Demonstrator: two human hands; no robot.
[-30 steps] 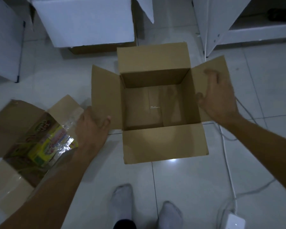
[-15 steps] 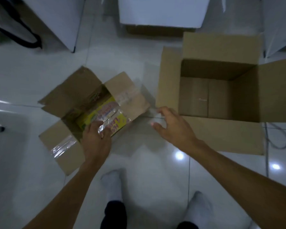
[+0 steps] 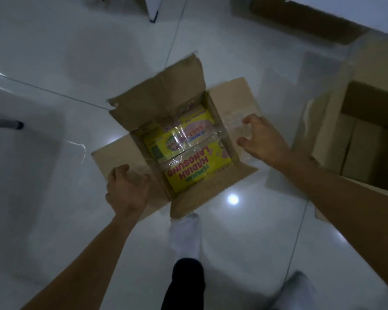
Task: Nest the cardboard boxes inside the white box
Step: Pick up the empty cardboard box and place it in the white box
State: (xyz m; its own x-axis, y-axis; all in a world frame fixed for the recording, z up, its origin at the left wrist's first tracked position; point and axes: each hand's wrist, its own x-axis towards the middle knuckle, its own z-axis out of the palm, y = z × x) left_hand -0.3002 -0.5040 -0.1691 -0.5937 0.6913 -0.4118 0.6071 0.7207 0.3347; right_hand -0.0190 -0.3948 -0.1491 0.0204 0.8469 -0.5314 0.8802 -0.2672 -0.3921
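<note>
A small cardboard box (image 3: 143,104) sits on the floor tiles at centre, its four flaps spread open, with yellow printed lining and shiny tape inside. My left hand (image 3: 127,189) curls over its near-left flap, gripping it. My right hand (image 3: 262,139) is over the taped right flap, fingers apart and bent, touching or just above it. A larger plain cardboard box (image 3: 327,135) stands open at the right edge, partly cut off. The white box (image 3: 345,10) shows only as a corner at the top right.
Glossy white floor tiles surround the boxes. A brown cardboard strip (image 3: 300,16) lies under the white box. A white furniture leg (image 3: 152,7) stands at the top, and a grey dark-tipped rod (image 3: 7,125) pokes in from the left. My socked feet (image 3: 185,233) are below the small box.
The view swung left from the large box to the small printed one. My left hand moved from inside the small box to its left flap; my right hand reached over to its right flap.
</note>
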